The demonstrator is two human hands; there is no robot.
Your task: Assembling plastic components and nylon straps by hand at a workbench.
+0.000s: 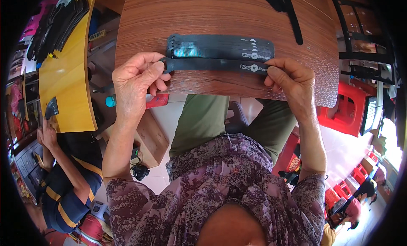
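A black flat strap (207,65) with white print near its right end is stretched level just above the table's near edge. Its left end is pinched between the thumb and fingers of my left hand (137,76). My right hand (292,78) grips the other end the same way. Right behind it lies a neat row of similar black straps (220,44), overlapping one another, with small holes lined up at their left ends. Whether the held strap touches this row cannot be made out.
The brown wood-grain table (190,13) carries more black straps (292,21) at its far right. On the left, a yellow table (70,85) bears a pile of black straps (59,25); a co-worker's hand (47,136) holds a dark piece there. A red stool (345,112) stands at right.
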